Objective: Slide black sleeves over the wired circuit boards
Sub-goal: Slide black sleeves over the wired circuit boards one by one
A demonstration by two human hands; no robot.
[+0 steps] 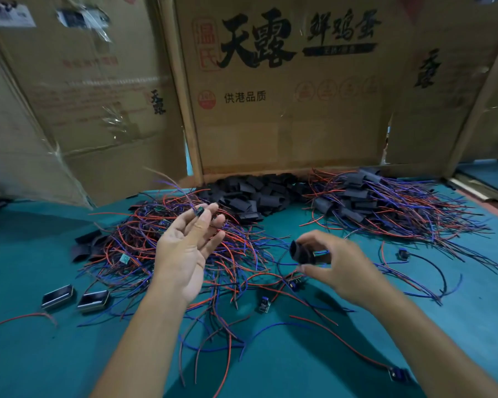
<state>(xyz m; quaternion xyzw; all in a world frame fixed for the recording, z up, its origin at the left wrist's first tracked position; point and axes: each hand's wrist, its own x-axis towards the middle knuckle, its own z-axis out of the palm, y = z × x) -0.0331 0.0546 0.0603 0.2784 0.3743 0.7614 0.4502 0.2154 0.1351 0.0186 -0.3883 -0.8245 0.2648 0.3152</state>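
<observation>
your left hand (pixel 188 248) sits centre frame, palm up, fingers mostly straight and spread, with the thumb and fingertips pinching a small green circuit board with blue and red wires (pixel 199 210) at its upper tip; the wires trail up and left, blurred. your right hand (pixel 335 267) is just right of centre, thumb and fingers curled round a short black flattened tube sleeve (pixel 299 251), its open mouth turned toward the left hand. the two hands are near each other but apart, and the sleeve is not on the board.

below and behind the left hand lies a tangled heap of red and blue wired boards (pixel 181 254) on the teal table covering (pixel 41 354). a pile of loose black sleeves (pixel 250 193) sits upper centre against the printed brown cardboard wall (pixel 285 110). upper right of the table holds a heap of boards already wearing sleeves (pixel 385 205) (wires fan out to the right). two small open black rectangular casings (pixel 75 298) lie at lower left, side by side. a few stray wired boards (pixel 264 304) lie between your forearms.
</observation>
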